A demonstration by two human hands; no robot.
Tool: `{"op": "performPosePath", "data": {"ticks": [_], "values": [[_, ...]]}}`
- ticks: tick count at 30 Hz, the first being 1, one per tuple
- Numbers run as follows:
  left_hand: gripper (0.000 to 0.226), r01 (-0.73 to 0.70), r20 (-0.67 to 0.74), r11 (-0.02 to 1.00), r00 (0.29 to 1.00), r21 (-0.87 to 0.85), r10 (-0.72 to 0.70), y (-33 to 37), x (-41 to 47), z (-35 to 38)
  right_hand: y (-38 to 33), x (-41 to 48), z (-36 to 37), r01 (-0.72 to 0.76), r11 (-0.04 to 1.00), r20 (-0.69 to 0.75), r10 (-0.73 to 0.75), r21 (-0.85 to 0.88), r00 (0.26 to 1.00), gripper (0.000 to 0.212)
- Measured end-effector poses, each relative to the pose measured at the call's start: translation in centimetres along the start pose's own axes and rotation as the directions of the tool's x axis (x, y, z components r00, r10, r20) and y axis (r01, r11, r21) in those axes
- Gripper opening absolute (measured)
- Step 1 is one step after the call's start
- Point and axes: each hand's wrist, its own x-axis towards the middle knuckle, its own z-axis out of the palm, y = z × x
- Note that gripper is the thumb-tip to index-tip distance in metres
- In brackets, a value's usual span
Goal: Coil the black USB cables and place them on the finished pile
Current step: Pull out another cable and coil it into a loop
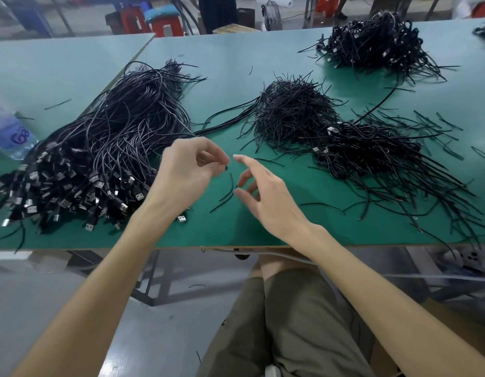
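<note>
A big heap of loose black USB cables (100,148) lies at the left, silver plugs toward the table's front edge. My left hand (187,172) hovers beside it with fingers curled. Thumb and forefinger pinch a small black tip (226,167), seemingly the end of one cable; the rest is hidden by the hand. My right hand (263,197) floats just to the right, fingers spread and holding nothing. A pile of coiled cables (371,151) lies at the right, and another coiled pile (371,42) sits far back.
A mound of short black ties (290,115) sits mid-table, with stray ties (227,194) under my hands and scattered to the right. A plastic water bottle (10,134) lies at the left edge. The green table (235,232) ends just in front of my knees.
</note>
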Motion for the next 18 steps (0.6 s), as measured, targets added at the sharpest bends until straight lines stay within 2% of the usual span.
{"op": "performPosePath", "data": {"ticks": [1,3,4,5,8,11,14,16,18], "values": [[0.023,-0.001,0.083,0.998,0.997,-0.065,0.006,0.4,-0.6,0.4,-0.5,0.3,0.3,0.013,0.998,-0.002,-0.012,0.062,1.0,0.054],[0.025,-0.013,0.225,0.986,0.973,-0.168,0.051,0.8,-1.8,1.2,-1.2,0.9,0.9,-0.001,0.955,-0.019,0.007,0.298,1.0,0.044],[0.026,-0.028,0.257,0.981,0.963,-0.194,0.078,0.9,-2.0,1.5,-1.3,1.0,1.0,-0.007,0.948,-0.052,0.025,0.319,0.998,0.045],[0.025,-0.037,0.265,0.974,0.959,-0.223,0.097,1.0,-1.9,1.5,-1.3,1.0,0.9,-0.01,0.953,-0.081,0.036,0.303,0.996,0.045],[0.016,-0.007,0.209,0.931,0.974,-0.365,0.089,0.8,-1.2,0.9,-1.1,0.5,0.2,-0.042,0.974,-0.074,0.06,0.223,0.995,0.027],[0.01,0.018,0.168,0.897,0.984,-0.442,0.062,1.2,-1.4,1.7,-0.9,0.0,-0.5,-0.029,0.998,-0.092,0.034,0.054,0.995,0.021],[0.019,0.004,0.098,0.892,0.994,-0.452,0.045,1.9,-2.1,3.6,-1.6,-0.6,-0.8,-0.075,0.993,-0.065,0.069,-0.089,0.996,0.019],[0.028,0.022,0.077,0.908,0.997,-0.419,0.011,2.5,-2.2,4.3,-2.3,-1.3,-0.8,-0.01,0.973,-0.053,-0.002,-0.229,0.999,0.015],[0.041,0.055,0.136,0.937,0.991,-0.345,-0.008,2.9,-2.1,4.7,-3.2,-2.0,-1.1,0.061,0.973,-0.06,-0.076,-0.222,0.995,0.013]]}}
